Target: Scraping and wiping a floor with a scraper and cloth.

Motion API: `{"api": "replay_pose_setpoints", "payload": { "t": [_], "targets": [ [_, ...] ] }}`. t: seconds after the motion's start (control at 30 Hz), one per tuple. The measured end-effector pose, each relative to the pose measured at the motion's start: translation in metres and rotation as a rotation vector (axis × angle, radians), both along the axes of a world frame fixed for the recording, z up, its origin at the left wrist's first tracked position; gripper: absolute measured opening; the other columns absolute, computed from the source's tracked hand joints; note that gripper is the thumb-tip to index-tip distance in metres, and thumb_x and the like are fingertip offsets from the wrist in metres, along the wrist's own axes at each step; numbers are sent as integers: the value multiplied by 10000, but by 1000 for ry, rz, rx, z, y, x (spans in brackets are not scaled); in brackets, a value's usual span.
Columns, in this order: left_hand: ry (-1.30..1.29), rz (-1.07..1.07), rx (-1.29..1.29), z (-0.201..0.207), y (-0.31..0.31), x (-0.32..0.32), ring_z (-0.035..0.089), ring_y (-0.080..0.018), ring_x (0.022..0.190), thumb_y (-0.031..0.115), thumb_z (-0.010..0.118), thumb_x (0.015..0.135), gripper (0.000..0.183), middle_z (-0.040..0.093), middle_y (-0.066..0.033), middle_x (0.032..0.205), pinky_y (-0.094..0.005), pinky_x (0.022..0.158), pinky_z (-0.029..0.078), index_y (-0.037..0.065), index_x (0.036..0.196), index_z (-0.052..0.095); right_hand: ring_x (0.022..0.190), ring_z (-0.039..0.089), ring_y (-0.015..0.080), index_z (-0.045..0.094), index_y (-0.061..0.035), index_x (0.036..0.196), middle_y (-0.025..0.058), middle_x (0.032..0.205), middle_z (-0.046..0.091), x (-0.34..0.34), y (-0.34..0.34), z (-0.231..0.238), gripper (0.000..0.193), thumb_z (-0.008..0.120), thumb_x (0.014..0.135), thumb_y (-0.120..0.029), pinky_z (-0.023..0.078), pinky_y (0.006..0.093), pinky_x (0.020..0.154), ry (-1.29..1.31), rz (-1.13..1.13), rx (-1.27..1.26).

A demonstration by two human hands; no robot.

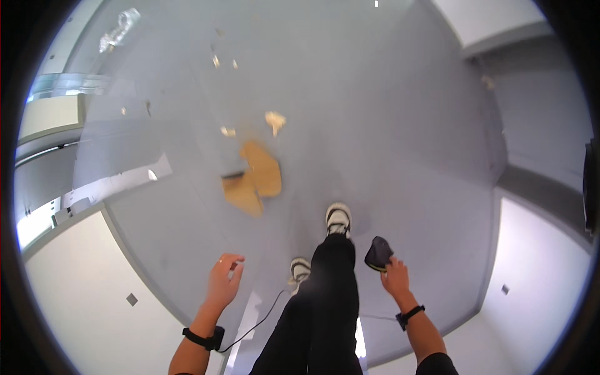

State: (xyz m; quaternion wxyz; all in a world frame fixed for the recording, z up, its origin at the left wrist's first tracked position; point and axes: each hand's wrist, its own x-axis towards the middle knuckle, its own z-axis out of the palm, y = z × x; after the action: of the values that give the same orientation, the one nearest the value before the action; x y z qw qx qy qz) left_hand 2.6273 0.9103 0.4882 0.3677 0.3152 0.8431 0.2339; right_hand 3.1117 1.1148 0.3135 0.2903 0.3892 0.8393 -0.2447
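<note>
My right hand (395, 278) is closed on the edge of a dark grey, rounded thing (378, 254) with a yellow-green strip along its lower rim. It looks soft, like a small pouch or cap, but its exact kind is unclear. It hangs above the floor to the right of my legs. My left hand (225, 279) is held out to the left of my legs with its fingers loosely bent, the thumb apart and nothing in it. A ring is on one finger. Black bands are on both wrists, and a thin dark cable (262, 319) runs from the left one.
Ahead on the grey floor (375, 125) lie brown cardboard pieces (264, 170), somewhat blurred. Beyond them are a pale crumpled scrap (275, 122) and several small bits. Clear plastic wrap (119, 30) lies at the far left. White walls (81, 281) stand on both sides.
</note>
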Motion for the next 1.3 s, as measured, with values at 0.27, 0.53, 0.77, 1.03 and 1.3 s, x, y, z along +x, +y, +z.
{"api": "replay_pose_setpoints", "payload": {
  "t": [0.27,0.53,0.77,1.03,1.3],
  "targets": [
    [126,264,42,219,-42,-120,661,-337,825,147,608,991,146,700,-148,954,-451,718,516,37,1030,696,1198,577,415,742,-41,1078,199,1366,567,-123,111,257,316,768,861,-271,522,503,963,317,-89,108],
    [387,426,-33,313,-68,-297,639,-390,801,187,627,972,168,672,-168,923,-494,735,522,36,921,681,932,660,374,724,-46,782,144,988,672,-409,230,425,345,825,832,-372,524,479,757,424,-151,169],
    [480,554,217,292,-20,-529,579,-387,746,226,618,987,305,600,-174,792,-485,699,481,1,783,594,863,573,403,557,-40,804,158,886,578,-722,287,520,396,877,776,-270,463,486,724,527,185,113],
    [327,625,195,405,86,-818,627,-368,761,280,630,993,321,673,-164,826,-469,684,508,-8,853,658,1129,554,430,607,-11,1121,221,1162,597,-1009,381,568,393,796,806,-149,460,512,982,568,-43,33],
    [238,946,276,374,133,-1083,684,-347,733,219,605,955,263,731,-145,804,-444,664,529,26,801,696,1038,605,427,695,-21,1085,190,1042,656,-1370,481,508,270,741,842,-132,481,521,954,877,222,95]
  ]
}}
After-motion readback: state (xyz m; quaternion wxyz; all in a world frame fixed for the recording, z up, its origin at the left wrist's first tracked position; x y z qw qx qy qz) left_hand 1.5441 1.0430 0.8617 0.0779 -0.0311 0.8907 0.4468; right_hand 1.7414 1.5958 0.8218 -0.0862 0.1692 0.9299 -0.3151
